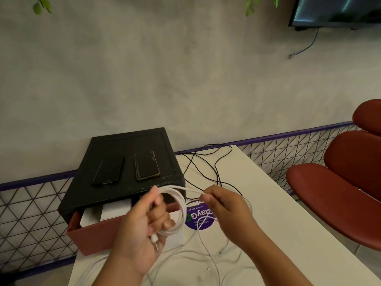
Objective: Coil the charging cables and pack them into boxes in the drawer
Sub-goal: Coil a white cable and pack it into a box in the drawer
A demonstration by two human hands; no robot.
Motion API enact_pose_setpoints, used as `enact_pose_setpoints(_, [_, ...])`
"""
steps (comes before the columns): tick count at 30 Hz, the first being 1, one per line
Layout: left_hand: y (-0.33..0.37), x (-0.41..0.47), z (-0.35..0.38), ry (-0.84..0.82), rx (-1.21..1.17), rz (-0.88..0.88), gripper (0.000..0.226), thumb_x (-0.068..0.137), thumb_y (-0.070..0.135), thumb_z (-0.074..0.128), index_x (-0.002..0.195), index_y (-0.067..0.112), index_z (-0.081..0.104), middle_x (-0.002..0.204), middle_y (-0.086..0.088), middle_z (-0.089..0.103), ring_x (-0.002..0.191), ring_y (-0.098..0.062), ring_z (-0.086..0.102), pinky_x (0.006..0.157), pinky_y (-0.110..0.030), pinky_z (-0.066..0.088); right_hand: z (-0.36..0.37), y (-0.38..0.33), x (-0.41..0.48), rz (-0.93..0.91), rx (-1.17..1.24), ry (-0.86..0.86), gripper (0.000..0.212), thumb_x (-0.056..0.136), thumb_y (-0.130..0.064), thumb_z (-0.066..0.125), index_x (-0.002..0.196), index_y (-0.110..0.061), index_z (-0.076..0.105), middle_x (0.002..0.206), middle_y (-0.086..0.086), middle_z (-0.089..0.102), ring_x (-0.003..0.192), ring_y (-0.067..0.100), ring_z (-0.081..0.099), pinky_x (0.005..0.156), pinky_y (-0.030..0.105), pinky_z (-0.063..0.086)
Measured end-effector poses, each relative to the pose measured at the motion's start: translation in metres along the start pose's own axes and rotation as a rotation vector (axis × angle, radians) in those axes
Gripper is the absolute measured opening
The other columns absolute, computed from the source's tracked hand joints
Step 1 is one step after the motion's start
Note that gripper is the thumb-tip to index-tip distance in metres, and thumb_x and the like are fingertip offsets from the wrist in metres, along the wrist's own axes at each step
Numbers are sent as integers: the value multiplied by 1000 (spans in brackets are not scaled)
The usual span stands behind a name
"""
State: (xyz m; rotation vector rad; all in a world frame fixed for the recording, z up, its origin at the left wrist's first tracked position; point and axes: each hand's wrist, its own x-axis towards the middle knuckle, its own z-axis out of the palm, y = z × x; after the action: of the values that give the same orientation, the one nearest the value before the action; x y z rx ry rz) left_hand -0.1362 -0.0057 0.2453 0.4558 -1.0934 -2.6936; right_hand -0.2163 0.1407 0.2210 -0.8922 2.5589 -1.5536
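My left hand (142, 228) grips a coil of white charging cable (179, 211), with the plug end hanging below the palm. My right hand (222, 207) pinches the same cable's free length just right of the coil, above the table. Behind the hands a black drawer unit (115, 195) stands with its red drawer (90, 234) pulled open; white boxes (111, 211) sit inside it. A black cable (208, 162) lies loose on the white table (288, 223) behind my right hand. More white cables (218, 256) trail over the table near the front.
Two dark phones (109, 171) (146, 165) lie on top of the drawer unit. A purple round sticker (198, 218) is on the table. Red chairs (340, 182) stand at the right. A wire-mesh railing (31, 213) runs behind the table along a grey wall.
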Motion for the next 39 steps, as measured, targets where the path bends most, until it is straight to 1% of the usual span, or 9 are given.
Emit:
enact_pose_setpoints(6, [12, 4, -4, -63, -133, 14, 40, 50, 28, 84, 78, 2, 75, 41, 6, 26, 30, -5, 26, 41, -18, 45, 11, 21, -7, 61, -355, -129, 20, 98, -35, 43, 104, -25, 60, 102, -1, 66, 95, 14, 59, 75, 26, 50])
enact_pose_setpoints(10, [14, 1, -3, -57, 0, 72, 40, 76, 26, 48, 98, -1, 69, 45, 4, 26, 35, -6, 27, 53, -20, 49, 14, 19, -13, 22, -407, -200, 20, 99, -34, 40, 103, -26, 58, 102, -4, 63, 92, 10, 54, 57, 12, 32])
enact_pose_setpoints(13, [11, 3, -4, -43, 144, 151, 36, 78, 26, 46, 107, 7, 57, 50, 2, 27, 41, -6, 30, 72, -27, 42, 14, 9, -18, -41, -422, -289, 25, 99, -32, 39, 106, -21, 60, 99, -3, 62, 90, 14, 54, 62, 18, 39])
enact_pose_setpoints(18, [-1, 9, -10, 15, 463, 310, 20, 89, 25, 43, 90, 11, 57, 50, 2, 36, 45, -7, 35, 71, -28, 38, 12, -17, -24, -153, -328, -459, 27, 97, -30, 44, 104, -15, 64, 89, 1, 63, 71, 7, 48, 60, 19, 35])
enact_pose_setpoints(21, [-14, 18, -21, 76, 827, 434, 32, 98, 23, 38, 70, 22, 54, 51, 5, 45, 49, -4, 39, 61, -20, 37, 8, -28, -26, -201, -248, -511, 28, 95, -34, 48, 102, -15, 66, 85, 0, 63, 74, 13, 52, 61, 26, 40])
enact_pose_setpoints(26, [-28, 18, -29, -34, 1074, 410, 27, 97, 21, 41, 74, 9, 51, 53, 4, 50, 51, -1, 44, 54, -11, 37, -1, -33, -23, -256, -181, -306, 15, 89, -35, 56, 83, -24, 64, 63, -12, 54, 62, 3, 50, 55, 22, 38])
enact_pose_setpoints(33, [-19, -9, -9, -354, 829, 93, 52, 84, 50, 25, 69, 14, 59, 45, 6, 34, 41, -6, 31, 45, -12, 30, -8, -21, -11, -95, 122, -14, 24, 80, -25, 70, 61, -36, 60, 60, -16, 63, 58, 1, 59, 54, 12, 43])
enact_pose_setpoints(35, [-17, -10, -9, -415, 695, 39, 54, 83, 63, 37, 67, 21, 67, 45, 5, 32, 38, -7, 28, 51, -21, 31, -5, -19, -8, -110, 142, 10, 18, 78, -47, 65, 63, -38, 62, 64, -13, 63, 62, 2, 58, 55, 13, 42])
enact_pose_setpoints(39, [-21, -1, -17, -442, 401, 0, 48, 58, 62, 75, 60, 17, 59, 39, 6, 30, 32, -8, 27, 57, -31, 32, 11, -11, -8, -183, 205, -50, 57, 81, -71, 36, 79, -20, 62, 73, 6, 61, 64, 9, 55, 60, 33, 45])
